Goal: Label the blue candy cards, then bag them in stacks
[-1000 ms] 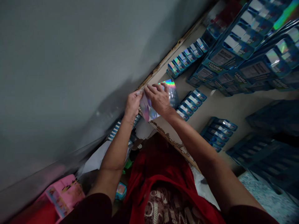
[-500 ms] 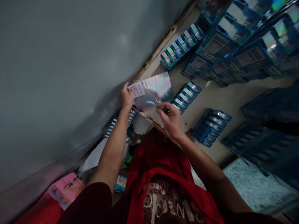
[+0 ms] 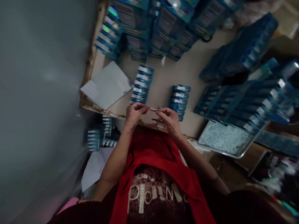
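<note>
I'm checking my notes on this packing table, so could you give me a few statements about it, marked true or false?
1. The left hand and right hand pinch a small, thin piece between them. True, though it is too blurred to identify.
2. The pale, flat, smooth sheet lies under the right hand. False: it lies beyond and to the left of the left hand, touched by neither.
3. The shallow, silvery metal tray holds pale blue bits. True.
4. The cloth apron is green. False: it is red.
5. The row of small blue boxes with white tops nearest the sheet stands right of it. True.
</note>
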`<state>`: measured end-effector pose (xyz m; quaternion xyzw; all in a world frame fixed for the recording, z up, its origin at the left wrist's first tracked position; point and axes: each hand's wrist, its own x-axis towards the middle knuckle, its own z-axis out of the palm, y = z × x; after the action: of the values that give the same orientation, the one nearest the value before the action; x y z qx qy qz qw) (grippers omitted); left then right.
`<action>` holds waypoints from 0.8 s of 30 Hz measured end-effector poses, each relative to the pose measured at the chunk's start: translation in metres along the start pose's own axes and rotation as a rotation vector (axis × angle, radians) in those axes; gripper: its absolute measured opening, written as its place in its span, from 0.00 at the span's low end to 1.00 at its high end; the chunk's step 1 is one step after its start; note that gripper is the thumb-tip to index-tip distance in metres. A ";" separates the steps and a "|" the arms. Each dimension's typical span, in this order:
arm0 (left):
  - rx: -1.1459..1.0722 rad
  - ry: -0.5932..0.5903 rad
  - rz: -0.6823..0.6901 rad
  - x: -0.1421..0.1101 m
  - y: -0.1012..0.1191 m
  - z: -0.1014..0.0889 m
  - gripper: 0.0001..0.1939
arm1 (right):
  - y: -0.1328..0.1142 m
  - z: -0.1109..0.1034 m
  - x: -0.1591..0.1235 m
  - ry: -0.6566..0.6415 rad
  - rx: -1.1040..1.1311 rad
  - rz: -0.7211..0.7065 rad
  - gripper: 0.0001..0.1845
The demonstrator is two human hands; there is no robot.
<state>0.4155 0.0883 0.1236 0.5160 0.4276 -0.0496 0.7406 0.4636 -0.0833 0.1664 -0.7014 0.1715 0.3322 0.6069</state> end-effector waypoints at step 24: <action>-0.075 0.043 -0.160 0.027 -0.083 0.138 0.21 | 0.048 -0.116 0.061 0.446 -0.487 -0.057 0.18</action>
<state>0.4704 -0.0515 0.0595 0.4532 0.4847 -0.0815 0.7437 0.5060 -0.1952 0.0947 -0.8858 0.1961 0.1847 0.3779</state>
